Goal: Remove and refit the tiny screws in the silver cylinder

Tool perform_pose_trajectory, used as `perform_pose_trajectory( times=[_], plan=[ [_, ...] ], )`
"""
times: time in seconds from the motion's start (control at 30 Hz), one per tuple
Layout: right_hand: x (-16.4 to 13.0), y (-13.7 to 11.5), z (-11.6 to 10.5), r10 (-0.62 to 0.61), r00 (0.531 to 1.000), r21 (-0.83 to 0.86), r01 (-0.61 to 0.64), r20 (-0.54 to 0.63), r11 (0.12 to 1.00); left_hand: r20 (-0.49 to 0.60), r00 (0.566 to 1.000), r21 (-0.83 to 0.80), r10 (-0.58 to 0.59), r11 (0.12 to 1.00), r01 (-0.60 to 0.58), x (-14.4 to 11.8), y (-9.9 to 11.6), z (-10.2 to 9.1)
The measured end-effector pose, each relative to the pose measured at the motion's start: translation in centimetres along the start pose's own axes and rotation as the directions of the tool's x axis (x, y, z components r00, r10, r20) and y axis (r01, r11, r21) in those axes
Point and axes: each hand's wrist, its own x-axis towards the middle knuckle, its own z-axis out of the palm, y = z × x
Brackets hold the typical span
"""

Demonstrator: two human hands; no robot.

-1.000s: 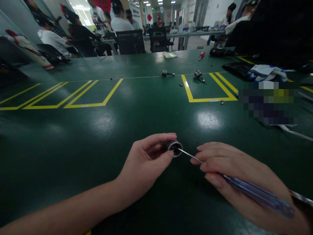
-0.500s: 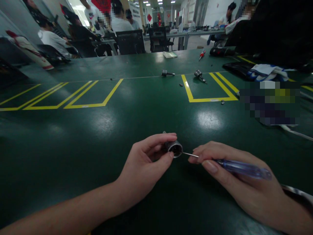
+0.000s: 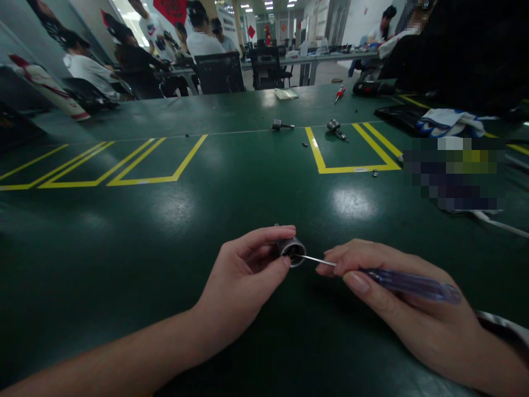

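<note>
My left hand pinches a hollow metal cylinder between thumb and fingers, its open end turned toward the right. A thin stem shows behind the fingertips. In my right hand lies a screwdriver with a clear bluish handle, gripped along its handle and shaft. Its slim shaft reaches left into the mouth of the cylinder; the tip is hidden inside. Farther back on the table are two similar metal parts with stems, one metal part left of the yellow tape and another metal part within the taped box.
Small metal bits lie near the yellow tape. A red screwdriver, a plastic packet and white-blue gloves are farther off on the green table. A white cable runs at right. People sit beyond.
The cylinder and my left hand have shifted very slightly left. The screwdriver shaft is still in the cylinder's mouth, and both grips look the same.
</note>
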Motion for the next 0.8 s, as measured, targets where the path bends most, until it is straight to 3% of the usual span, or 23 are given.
perform_pose_trajectory(
  times=[0.2,0.63,0.8],
  plan=[
    [-0.07,-0.21,-0.13,-0.012,1.0,-0.053,0.013,0.016,0.999,0.004,1.0,0.022,0.019,1.0,-0.019,0.19,-0.23,-0.1],
    [-0.04,-0.74,0.02,-0.168,0.986,-0.214,0.167,0.013,0.962,0.01,0.999,0.008,0.039,0.999,-0.039,0.4,-0.35,-0.3],
    [-0.09,-0.67,-0.11,-0.242,0.967,-0.263,0.253,0.075,0.931,0.008,0.999,-0.006,0.037,0.999,-0.037,0.34,-0.32,-0.19]
  ],
)
